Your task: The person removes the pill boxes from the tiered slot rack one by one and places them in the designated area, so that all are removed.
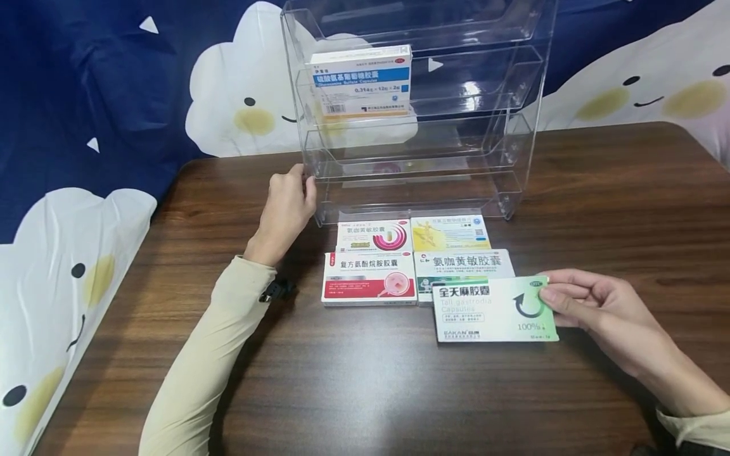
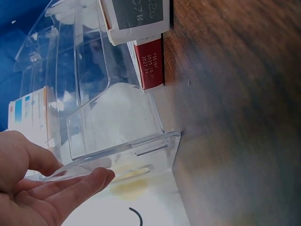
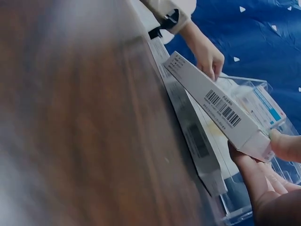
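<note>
My left hand (image 1: pixel 285 209) grips the left side panel of a clear acrylic tiered rack (image 1: pixel 422 170), thumb and fingers on either side of the panel in the left wrist view. At its right end, a white and green capsule box (image 1: pixel 485 320) is pinched between thumb and fingers of my right hand (image 1: pixel 607 316). The right wrist view shows this box raised off the table, its barcode side (image 3: pixel 221 106) facing the camera. From the head it overlaps the near corner of another white and green box (image 1: pixel 464 263). A blue and white capsule box (image 1: pixel 362 85) stands in a rack tier at the left.
Before the rack, several medicine boxes lie in two rows: a white and pink box (image 1: pixel 371 235), a white and yellow one (image 1: pixel 450 233), and a white and red one (image 1: pixel 367 278) beside the green one. The brown table (image 1: pixel 353 386) meets a blue cloud-patterned cloth (image 1: pixel 125 76).
</note>
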A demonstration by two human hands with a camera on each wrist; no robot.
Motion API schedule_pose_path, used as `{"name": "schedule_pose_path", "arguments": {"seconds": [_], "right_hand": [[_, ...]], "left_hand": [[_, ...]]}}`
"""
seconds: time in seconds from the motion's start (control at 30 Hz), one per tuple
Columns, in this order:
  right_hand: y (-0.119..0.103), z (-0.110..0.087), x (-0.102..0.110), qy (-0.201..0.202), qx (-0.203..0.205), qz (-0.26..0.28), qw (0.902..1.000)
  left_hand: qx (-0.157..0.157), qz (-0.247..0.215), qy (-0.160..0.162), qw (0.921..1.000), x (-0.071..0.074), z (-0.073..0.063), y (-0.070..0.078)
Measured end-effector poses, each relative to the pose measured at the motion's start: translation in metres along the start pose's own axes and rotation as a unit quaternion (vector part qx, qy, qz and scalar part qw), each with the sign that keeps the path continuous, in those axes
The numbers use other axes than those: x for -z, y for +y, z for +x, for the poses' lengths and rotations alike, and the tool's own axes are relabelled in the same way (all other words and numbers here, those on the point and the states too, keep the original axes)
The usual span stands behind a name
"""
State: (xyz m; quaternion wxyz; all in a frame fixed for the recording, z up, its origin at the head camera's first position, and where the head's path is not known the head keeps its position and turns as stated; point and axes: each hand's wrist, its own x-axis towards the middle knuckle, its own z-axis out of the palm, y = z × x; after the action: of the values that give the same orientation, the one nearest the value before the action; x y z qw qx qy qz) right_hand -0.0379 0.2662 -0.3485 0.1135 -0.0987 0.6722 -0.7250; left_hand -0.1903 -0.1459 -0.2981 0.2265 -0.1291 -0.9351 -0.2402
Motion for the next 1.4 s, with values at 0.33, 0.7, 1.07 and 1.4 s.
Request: {"name": "schedule_pose_path", "arguments": {"seconds": [0.33,0.7,1.07,1.4], "right_hand": [[-0.005,-0.008,-0.015,0.024,-0.072,-0.203,0.9762],[-0.011,-0.010,-0.027,0.038,-0.059,-0.383,0.9211],[-0.013,-0.016,-0.059,-0.087,0.345,-0.525,0.7734],[-0.010,-0.018,-0.068,-0.114,0.326,-0.589,0.7309]], "left_hand": [[0.011,-0.002,-0.002,0.9999,-0.001,0.000,0.001],[0.009,0.000,-0.003,1.0000,0.000,-0.001,0.000],[0.009,0.000,0.001,1.0000,-0.002,-0.002,0.001],[0.007,0.000,0.001,1.0000,-0.001,-0.002,0.000]]}}
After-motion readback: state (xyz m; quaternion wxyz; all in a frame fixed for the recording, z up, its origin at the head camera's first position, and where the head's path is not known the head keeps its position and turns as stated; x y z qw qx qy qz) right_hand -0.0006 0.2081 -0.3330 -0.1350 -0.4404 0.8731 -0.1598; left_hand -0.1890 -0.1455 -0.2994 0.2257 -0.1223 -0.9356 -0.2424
